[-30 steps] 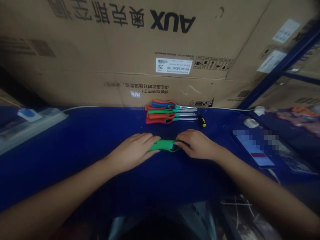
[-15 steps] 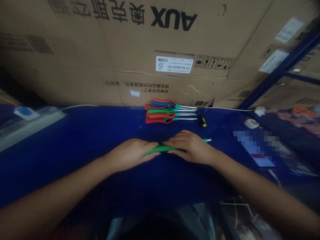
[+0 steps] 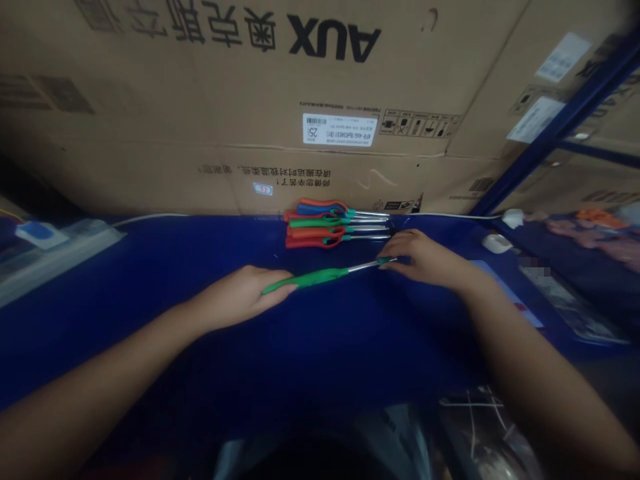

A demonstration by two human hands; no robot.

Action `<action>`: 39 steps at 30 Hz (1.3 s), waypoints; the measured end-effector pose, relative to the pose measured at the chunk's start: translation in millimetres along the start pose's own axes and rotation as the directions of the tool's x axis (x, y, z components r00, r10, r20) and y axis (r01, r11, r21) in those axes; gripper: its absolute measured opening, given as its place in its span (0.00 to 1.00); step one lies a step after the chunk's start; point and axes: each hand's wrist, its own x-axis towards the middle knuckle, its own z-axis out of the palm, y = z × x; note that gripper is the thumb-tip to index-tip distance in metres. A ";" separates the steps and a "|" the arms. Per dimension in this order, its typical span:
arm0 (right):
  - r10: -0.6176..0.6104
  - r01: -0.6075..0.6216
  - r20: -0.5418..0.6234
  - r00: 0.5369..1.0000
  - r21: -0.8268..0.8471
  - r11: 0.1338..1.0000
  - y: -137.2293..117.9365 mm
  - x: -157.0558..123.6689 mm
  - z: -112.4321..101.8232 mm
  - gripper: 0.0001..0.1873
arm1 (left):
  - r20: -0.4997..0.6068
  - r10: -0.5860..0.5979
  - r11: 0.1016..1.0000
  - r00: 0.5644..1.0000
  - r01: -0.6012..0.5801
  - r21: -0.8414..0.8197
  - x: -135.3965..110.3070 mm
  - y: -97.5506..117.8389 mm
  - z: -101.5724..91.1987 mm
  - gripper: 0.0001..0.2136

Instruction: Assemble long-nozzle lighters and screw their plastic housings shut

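Note:
A green long-nosed lighter [image 3: 320, 277] is held just above the blue table, its metal rod sloping slightly up to the right. My left hand [image 3: 250, 293] is closed on the rear end of its handle, with thumb and fingers pinching it. At the rod's far end, my right hand [image 3: 425, 261] has its fingers around the tip, where a small dark part shows between them. Behind the hands, several similar lighters [image 3: 320, 233] with red, orange, green and blue handles lie stacked side by side, rods pointing right.
A large cardboard box [image 3: 225, 100] stands along the back of the blue table [image 3: 325, 360]. To the right are a phone [image 3: 525, 308], partly behind my right arm, a white plug-like piece [image 3: 497, 243] and a clear plastic bag [image 3: 575, 300]. A plastic-wrapped strip [image 3: 65, 257] lies at left.
My right hand has moved from the lighter's handle to the tip of its rod, baring the handle and rod. The yellow-and-black screwdriver beside the stack no longer shows; my right hand is there.

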 end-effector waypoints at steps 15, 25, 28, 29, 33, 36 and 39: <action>-0.224 0.296 -0.338 0.914 0.177 0.939 -65.2 20.9 33.5 0.08 | 0.073 -0.283 0.782 0.956 0.274 -0.560 0.5 24.2 6.3 0.23; -0.198 0.248 -0.183 0.963 0.309 0.918 -69.8 19.0 37.4 0.08 | 0.015 -0.009 1.000 1.000 0.009 -0.016 -7.0 27.7 9.4 0.17; -0.177 0.199 -0.097 0.979 0.298 0.934 -66.5 20.1 36.0 0.06 | 0.101 -0.006 0.991 0.995 -0.007 0.137 -4.3 27.7 9.9 0.17; -0.161 0.175 -0.073 0.984 0.285 0.942 -64.2 20.5 35.2 0.05 | 0.114 -0.009 0.984 0.993 -0.011 0.176 -2.8 27.9 10.0 0.17; -0.081 0.087 -0.033 0.996 0.244 0.966 -50.1 20.0 31.2 0.04 | 0.074 -0.044 0.966 0.996 0.024 0.256 1.6 29.0 11.2 0.16; -0.001 0.004 -0.009 1.000 0.264 0.964 -40.1 17.2 27.7 0.05 | 0.051 -0.083 0.965 0.995 0.067 0.254 1.3 29.2 12.7 0.17; 0.037 -0.046 0.037 0.999 0.309 0.950 -36.0 15.4 23.7 0.05 | 0.041 -0.111 0.965 0.993 0.098 0.243 0.0 29.1 13.6 0.17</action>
